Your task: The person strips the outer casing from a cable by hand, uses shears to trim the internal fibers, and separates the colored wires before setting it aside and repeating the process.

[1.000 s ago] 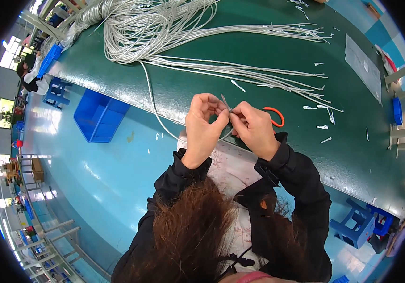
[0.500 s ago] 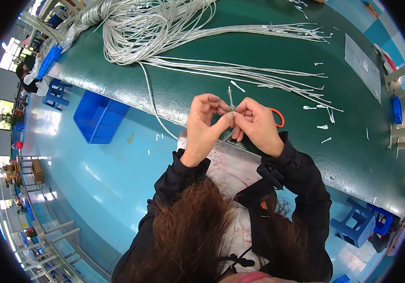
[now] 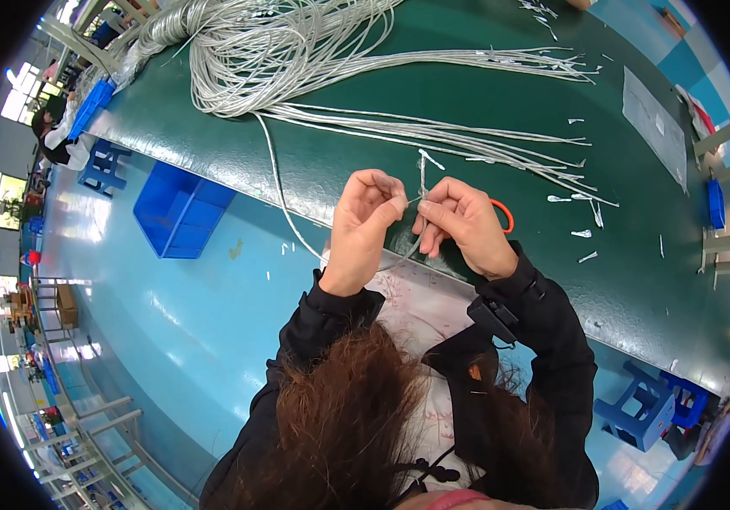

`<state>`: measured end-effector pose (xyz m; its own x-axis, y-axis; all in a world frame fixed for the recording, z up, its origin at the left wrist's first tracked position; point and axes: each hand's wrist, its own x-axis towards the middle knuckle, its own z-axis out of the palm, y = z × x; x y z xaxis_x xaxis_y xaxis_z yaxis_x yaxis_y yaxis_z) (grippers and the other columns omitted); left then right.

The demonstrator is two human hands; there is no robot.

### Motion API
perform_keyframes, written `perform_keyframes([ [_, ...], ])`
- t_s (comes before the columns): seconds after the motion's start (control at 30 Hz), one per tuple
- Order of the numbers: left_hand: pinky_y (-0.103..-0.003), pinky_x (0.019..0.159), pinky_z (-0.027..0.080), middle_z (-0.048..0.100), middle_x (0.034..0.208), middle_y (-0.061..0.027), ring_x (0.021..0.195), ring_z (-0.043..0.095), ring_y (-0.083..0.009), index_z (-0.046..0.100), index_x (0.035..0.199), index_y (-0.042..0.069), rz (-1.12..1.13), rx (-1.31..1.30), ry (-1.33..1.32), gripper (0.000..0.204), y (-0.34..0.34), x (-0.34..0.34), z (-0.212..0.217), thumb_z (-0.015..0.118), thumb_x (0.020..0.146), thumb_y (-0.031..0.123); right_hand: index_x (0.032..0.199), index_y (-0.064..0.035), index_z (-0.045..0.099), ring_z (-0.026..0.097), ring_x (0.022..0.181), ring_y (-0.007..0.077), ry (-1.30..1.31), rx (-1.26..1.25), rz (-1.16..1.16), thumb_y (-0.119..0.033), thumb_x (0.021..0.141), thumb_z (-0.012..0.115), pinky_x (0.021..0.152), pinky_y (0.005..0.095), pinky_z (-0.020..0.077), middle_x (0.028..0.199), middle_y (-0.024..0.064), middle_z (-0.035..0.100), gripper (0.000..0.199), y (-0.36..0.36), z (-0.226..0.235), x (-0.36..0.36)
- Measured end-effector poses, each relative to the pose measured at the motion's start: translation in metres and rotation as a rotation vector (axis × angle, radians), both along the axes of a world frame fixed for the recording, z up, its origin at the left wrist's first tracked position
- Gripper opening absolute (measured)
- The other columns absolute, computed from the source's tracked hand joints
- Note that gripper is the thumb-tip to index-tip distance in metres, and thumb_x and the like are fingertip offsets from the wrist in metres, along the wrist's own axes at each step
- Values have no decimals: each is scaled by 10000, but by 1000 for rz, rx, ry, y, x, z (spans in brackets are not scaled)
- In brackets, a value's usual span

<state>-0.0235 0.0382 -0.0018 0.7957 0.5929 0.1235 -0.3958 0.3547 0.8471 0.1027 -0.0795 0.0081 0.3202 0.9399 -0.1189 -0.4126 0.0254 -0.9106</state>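
Right hand (image 3: 467,225): thumb and fingers pinching the cable (image 3: 275,174) near its thin end (image 3: 423,178), between both hands.
Left hand (image 3: 361,228): thumb close to fingertips, beside that end; whether anything is gripped, cannot tell.
End at risk: hard sideways tugging could tear it; a slack right pinch, slippage.
Orange handle (image 3: 505,215): beside right hand.
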Motion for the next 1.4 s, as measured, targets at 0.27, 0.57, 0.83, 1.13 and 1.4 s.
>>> perform_keyframes([
  [0.27,-260,757,433,541,945,-66,843,537,-126,468,1093,25,-86,-236,-106,239,0,-2,13,570,881,-12,942,16,499,637,579,142,-166,-37,-56,-68,948,544,477,229,499,778,120,635,96,1,-6,-3],
  [0.57,-212,552,421,578,856,-35,630,540,-95,606,1001,-8,167,518,372,199,0,-5,6,668,814,12,910,21,519,613,564,102,-422,-53,-117,-23,933,541,477,215,482,758,80,622,54,2,-3,-15],
  [0.83,-210,560,443,604,797,-44,612,574,-100,651,867,9,341,1022,352,108,3,-4,13,686,764,4,882,32,552,604,553,84,-586,-74,-156,0,912,564,483,211,481,712,57,615,45,0,-1,-19],
  [1.13,-216,577,437,602,733,5,659,563,-66,632,829,-2,96,116,335,23,-8,-1,7,644,821,17,907,45,552,622,588,103,-775,61,-240,15,915,546,512,220,501,717,62,620,32,-1,-8,-23],
  [1.4,-225,548,442,588,758,-22,631,547,-57,614,796,-15,243,424,375,64,-11,1,17,648,825,31,967,36,551,672,622,144,-603,35,-281,18,885,580,537,235,526,763,112,646,89,1,-3,-23],
])
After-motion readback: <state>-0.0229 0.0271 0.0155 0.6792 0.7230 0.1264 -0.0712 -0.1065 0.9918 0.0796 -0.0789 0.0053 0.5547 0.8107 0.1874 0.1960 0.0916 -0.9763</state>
